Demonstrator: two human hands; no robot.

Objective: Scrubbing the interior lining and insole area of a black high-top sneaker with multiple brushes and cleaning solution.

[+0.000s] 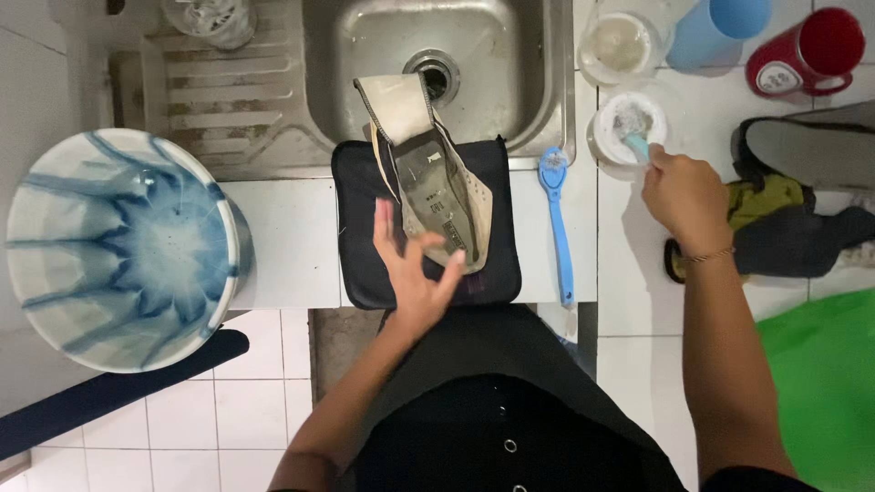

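My left hand (412, 270) rests with fingers spread on the heel end of a beige shoe (436, 182) that lies on a black mat (497, 273) at the sink's front edge, its toe sticking out over the steel sink (533, 64). My right hand (685, 196) is closed on a light blue handle (638, 144) that dips into a small white tub (627, 123) of foamy powder on the tiled counter to the right.
A blue long-handled brush (557, 219) lies on the counter beside the mat. A large blue-and-white bucket (118, 246) stands left. Clear jar (622, 43), blue cup (720, 27) and red mug (807, 53) sit at back right; dark shoes and cloths (802, 210) lie right.
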